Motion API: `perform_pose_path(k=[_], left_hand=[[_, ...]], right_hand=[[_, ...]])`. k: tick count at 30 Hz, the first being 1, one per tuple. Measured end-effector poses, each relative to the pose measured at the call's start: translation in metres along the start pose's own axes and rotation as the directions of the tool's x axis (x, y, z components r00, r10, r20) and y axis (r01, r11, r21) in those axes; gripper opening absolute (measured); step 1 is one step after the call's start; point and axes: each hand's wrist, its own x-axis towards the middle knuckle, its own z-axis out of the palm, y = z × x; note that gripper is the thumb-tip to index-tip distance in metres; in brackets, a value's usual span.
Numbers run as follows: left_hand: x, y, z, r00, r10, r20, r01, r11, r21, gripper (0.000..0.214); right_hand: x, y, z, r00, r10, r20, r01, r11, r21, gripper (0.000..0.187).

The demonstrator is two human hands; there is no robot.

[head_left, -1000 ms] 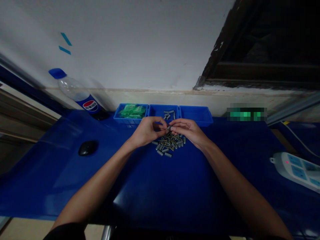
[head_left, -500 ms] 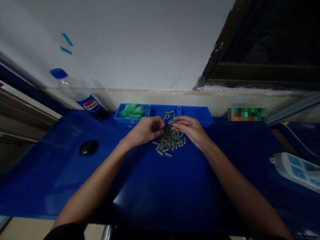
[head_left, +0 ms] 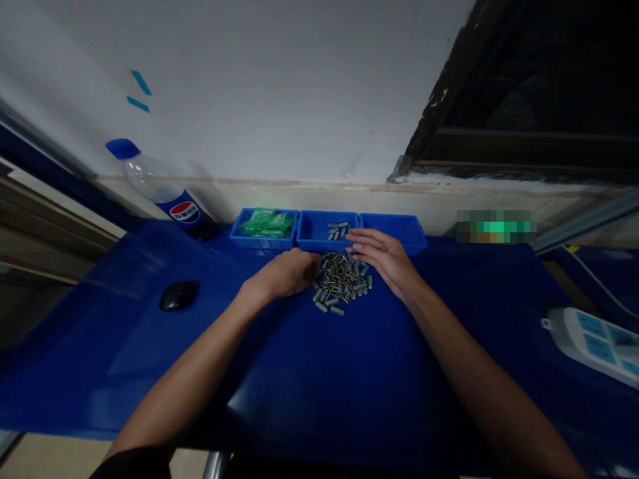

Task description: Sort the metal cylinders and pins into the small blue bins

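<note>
Here's the left hand [head_left: 287, 273], at the left flank of the heap [head_left: 343, 276], grey cylinders [head_left: 337, 311] mixed with thin brassy pins [head_left: 333, 271], toward the middle of the back edge of the bench [head_left: 319, 379]. Its fingertips are tucked away; can't tell what they grip! The right hand [head_left: 382, 256], fingers parted, nothing visible between them, hangs by the front right corner of the middle blue tray [head_left: 312, 243]. Best, I'd say: pinch single cylinders by their sides, clear of the tangled pins.
</note>
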Motion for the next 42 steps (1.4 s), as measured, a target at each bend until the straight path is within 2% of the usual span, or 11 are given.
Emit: perform_pose_path(k=[6, 10, 18, 28, 34, 38, 42], left_hand=[[0.001, -0.007, 0.001, 0.999, 0.033, -0.029, -0.033, 0.999, 0.021, 0.02], [0.002, -0.006, 0.003, 0.996, 0.078, -0.051, -0.078, 0.997, -0.001, 0.008], [0.003, 0.005, 0.008, 0.997, -0.004, -0.081, 0.001, 1.0, -0.026, 0.013], [0.008, 0.006, 0.015, 0.988, -0.029, -0.153, 0.041, 0.996, 0.073, 0.018], [0.007, 0.011, 0.013, 0.982, -0.088, -0.168, 0.101, 0.992, 0.07, 0.024], [0.002, 0.009, 0.003, 0.968, -0.033, -0.247, 0.041, 0.999, 0.028, 0.026], [0.001, 0.006, -0.004, 0.925, 0.064, -0.376, -0.133, 0.978, -0.159, 0.02]], right_hand=[[0.0, -0.001, 0.0, 1.0, 0.009, 0.006, -0.009, 1.0, -0.015, 0.028], [0.0, 0.0, 0.001, 1.0, 0.017, 0.014, -0.017, 1.0, -0.019, 0.027], [0.0, -0.001, 0.002, 1.0, 0.016, 0.021, -0.015, 1.0, -0.022, 0.026], [-0.001, 0.0, 0.001, 0.999, 0.024, 0.028, -0.023, 0.999, -0.046, 0.026], [-0.002, -0.002, 0.002, 0.999, 0.02, 0.026, -0.019, 0.999, -0.03, 0.024], [0.0, 0.0, 0.001, 0.999, 0.025, 0.03, -0.024, 0.999, -0.038, 0.024], [0.002, 0.004, -0.002, 0.998, 0.039, 0.054, -0.033, 0.994, -0.107, 0.022]])
